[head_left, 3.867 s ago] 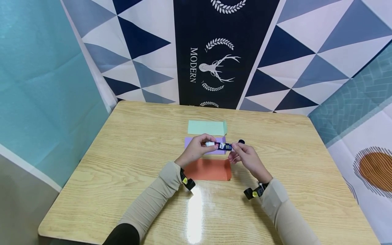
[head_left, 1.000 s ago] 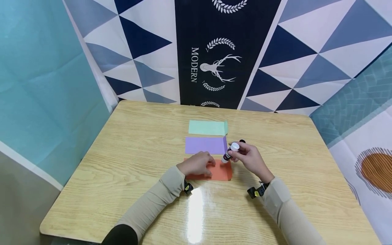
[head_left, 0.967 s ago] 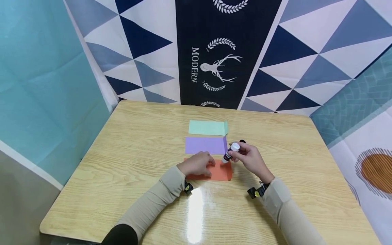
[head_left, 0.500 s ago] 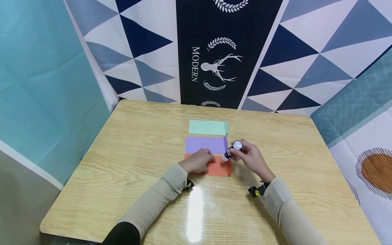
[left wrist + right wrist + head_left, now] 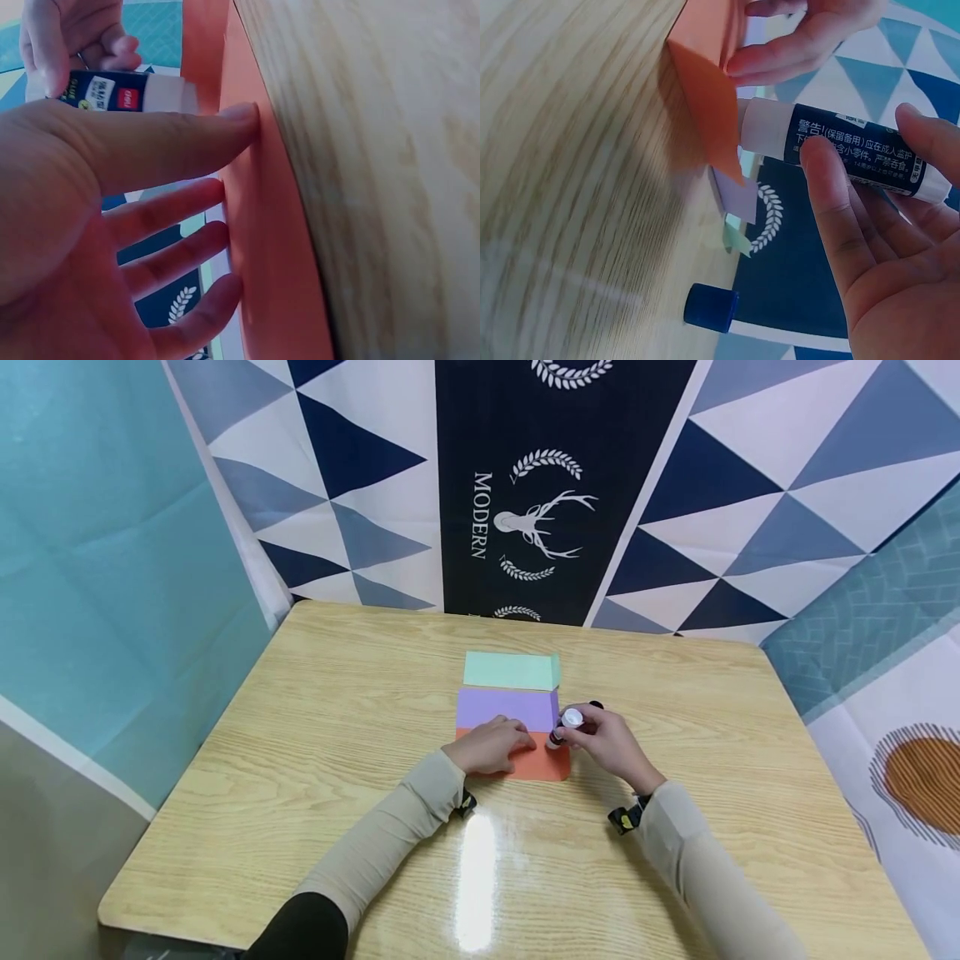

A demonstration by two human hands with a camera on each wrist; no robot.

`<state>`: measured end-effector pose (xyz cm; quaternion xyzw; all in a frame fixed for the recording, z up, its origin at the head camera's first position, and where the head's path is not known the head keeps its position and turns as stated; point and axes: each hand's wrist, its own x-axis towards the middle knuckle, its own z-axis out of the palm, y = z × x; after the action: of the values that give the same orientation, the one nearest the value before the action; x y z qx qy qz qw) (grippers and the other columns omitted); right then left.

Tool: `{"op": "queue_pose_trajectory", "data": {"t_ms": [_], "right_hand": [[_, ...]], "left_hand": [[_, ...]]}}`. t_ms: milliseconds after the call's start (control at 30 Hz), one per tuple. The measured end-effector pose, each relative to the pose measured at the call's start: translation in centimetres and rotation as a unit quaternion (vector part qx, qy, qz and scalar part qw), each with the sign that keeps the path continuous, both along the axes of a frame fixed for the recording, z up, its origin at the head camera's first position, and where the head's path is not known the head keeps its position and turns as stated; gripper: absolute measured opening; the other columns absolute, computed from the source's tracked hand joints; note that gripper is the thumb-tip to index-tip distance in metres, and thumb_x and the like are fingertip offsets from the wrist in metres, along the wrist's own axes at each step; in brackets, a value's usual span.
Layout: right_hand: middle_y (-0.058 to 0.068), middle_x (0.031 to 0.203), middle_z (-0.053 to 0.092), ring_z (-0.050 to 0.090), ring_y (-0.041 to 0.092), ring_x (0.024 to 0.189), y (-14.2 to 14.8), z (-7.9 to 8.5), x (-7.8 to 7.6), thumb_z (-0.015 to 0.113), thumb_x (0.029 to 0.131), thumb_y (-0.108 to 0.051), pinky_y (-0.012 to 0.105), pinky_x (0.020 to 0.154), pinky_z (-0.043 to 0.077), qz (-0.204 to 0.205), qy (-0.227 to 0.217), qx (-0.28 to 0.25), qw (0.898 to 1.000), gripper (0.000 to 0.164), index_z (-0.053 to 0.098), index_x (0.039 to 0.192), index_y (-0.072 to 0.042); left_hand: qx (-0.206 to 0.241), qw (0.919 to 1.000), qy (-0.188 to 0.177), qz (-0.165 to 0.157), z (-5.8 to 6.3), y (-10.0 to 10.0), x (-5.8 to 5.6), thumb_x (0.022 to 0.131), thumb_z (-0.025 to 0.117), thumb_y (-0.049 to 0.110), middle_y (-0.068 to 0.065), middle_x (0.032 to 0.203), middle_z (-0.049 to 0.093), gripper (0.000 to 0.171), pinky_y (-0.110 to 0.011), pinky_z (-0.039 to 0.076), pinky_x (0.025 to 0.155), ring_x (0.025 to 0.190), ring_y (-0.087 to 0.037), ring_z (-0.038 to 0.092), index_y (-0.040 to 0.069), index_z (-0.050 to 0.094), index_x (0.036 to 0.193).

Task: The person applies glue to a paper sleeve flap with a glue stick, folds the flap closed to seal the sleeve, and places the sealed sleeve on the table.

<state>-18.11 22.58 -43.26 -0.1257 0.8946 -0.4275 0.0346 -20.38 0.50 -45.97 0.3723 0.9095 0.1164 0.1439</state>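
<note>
An orange envelope (image 5: 536, 764) lies on the table, its flap (image 5: 712, 112) raised at the right end. My left hand (image 5: 491, 746) rests on it; in the left wrist view the thumb and fingertips touch the orange paper. An uncapped glue stick (image 5: 847, 146), dark-labelled with white ends, is pinched by the thumb and fingers of my right hand (image 5: 606, 743). Its white glue end points down at the envelope beside the flap; exact contact cannot be told. A purple envelope (image 5: 506, 709) lies directly behind the orange one, with a mint green envelope (image 5: 510, 671) farther back.
The dark blue glue cap (image 5: 711, 307) stands on the wooden table (image 5: 337, 710), just beyond my right hand. Patterned cloth (image 5: 517, 527) hangs behind the table's far edge. A bright reflection shows on the tabletop in front of the envelopes.
At first both hands held the glue stick; then my left hand went to the orange envelope. That envelope has slid away from me, up against the purple one. The glue stick has tilted more upright.
</note>
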Motion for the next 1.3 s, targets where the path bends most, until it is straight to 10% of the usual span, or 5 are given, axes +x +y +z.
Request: {"op": "queue_pose_trajectory", "data": {"t_ms": [700,1033,1300], "right_hand": [[0.01,0.104,0.073,0.065,0.017,0.09,-0.8,-0.6,0.8,0.074,0.085,-0.013,0.028,0.076,0.054,0.094,0.053,0.059,0.992,0.027,0.071,0.11,-0.004],[0.001,0.094,0.073,0.06,0.001,0.082,0.2,0.2,2.3,0.072,0.088,-0.019,0.023,0.074,0.052,0.156,0.008,0.052,0.986,0.017,0.072,0.103,-0.01],[0.012,0.101,0.072,0.063,0.004,0.085,0.2,0.4,1.4,0.071,0.089,-0.019,0.019,0.073,0.052,0.063,0.009,0.02,0.998,0.028,0.069,0.111,-0.003]], "left_hand": [[-0.025,0.9983,-0.052,0.011,0.8,0.3,0.1,0.091,0.063,0.008,0.005,0.152,0.044,0.047,-0.055,0.037,0.11,0.142,-0.022,0.035,0.026,0.06,0.134],[-0.015,0.9987,-0.048,0.011,1.0,0.3,0.0,0.091,0.063,0.009,0.006,0.151,0.045,0.047,-0.054,0.035,0.111,0.142,-0.02,0.036,0.026,0.06,0.135],[-0.004,0.9986,-0.051,0.01,0.7,0.3,0.1,0.091,0.063,0.01,0.005,0.15,0.046,0.043,-0.058,0.036,0.109,0.141,-0.021,0.036,0.024,0.062,0.132]]}}
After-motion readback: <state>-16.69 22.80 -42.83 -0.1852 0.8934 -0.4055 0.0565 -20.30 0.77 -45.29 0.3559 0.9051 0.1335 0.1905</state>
